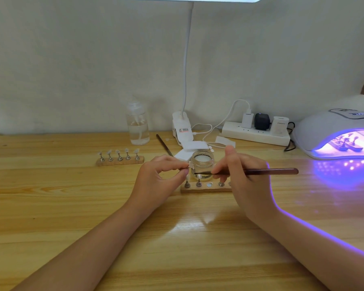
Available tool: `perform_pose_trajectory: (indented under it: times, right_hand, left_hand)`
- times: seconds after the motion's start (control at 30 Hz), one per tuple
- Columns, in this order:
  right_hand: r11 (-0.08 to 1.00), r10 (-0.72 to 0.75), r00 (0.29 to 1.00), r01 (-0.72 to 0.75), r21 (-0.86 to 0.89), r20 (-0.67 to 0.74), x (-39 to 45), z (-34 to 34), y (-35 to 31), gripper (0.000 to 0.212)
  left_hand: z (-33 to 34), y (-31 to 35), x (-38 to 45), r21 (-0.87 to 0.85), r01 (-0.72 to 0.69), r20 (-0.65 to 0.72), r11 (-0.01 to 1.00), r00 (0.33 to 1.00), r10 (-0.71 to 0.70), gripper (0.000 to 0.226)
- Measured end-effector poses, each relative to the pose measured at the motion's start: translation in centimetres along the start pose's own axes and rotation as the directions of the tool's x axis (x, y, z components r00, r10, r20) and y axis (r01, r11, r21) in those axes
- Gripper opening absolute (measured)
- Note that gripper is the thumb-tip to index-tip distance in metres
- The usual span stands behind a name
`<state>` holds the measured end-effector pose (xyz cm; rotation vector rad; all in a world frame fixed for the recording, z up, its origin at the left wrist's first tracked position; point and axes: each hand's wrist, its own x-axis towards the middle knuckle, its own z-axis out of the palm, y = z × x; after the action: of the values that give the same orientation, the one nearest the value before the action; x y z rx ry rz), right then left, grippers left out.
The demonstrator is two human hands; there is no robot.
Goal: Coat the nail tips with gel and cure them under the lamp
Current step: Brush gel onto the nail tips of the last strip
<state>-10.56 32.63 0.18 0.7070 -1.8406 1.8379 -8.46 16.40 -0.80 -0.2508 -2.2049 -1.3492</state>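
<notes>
My left hand [162,175] pinches a small pale nail tip [190,164] on its stand, lifted above the near wooden holder [205,189]. My right hand [240,175] grips a dark-handled brush [271,171]; its bristle end reaches left to just beside the nail tip. Behind them stands an open glass gel jar [202,162]. The near holder bears three visible metal stands and one bare magnet spot. A second wooden holder [120,160] with several nail tips sits at the left. The curing lamp [336,133] glows violet at the right, with another set of tips inside.
A clear liquid bottle [138,127] stands at the back. A clip desk lamp [182,127], white pads [192,146], a spare brush [164,144] and a power strip [255,134] with plugs and cables lie behind the jar. The wooden table [177,238] extends toward me.
</notes>
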Motion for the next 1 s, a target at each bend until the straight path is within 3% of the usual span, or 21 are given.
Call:
perform_pose_trajectory:
  times: [0.53, 1.0]
  right_hand:
    - [0.996, 0.08, 0.995, -0.078, 0.048, -0.054, -0.06, -0.06, -0.49, 0.043]
    - [0.977, -0.157, 0.984, 0.167, -0.135, 0.081, -0.36, 0.47, 0.01, 0.032]
  left_hand:
    - [-0.01, 0.14, 0.04, 0.0, -0.066, -0.03, 0.998, 0.997, 0.066, 0.02]
    - [-0.04, -0.05, 0.08, -0.023, -0.079, -0.049, 0.997, 0.996, 0.078, 0.022]
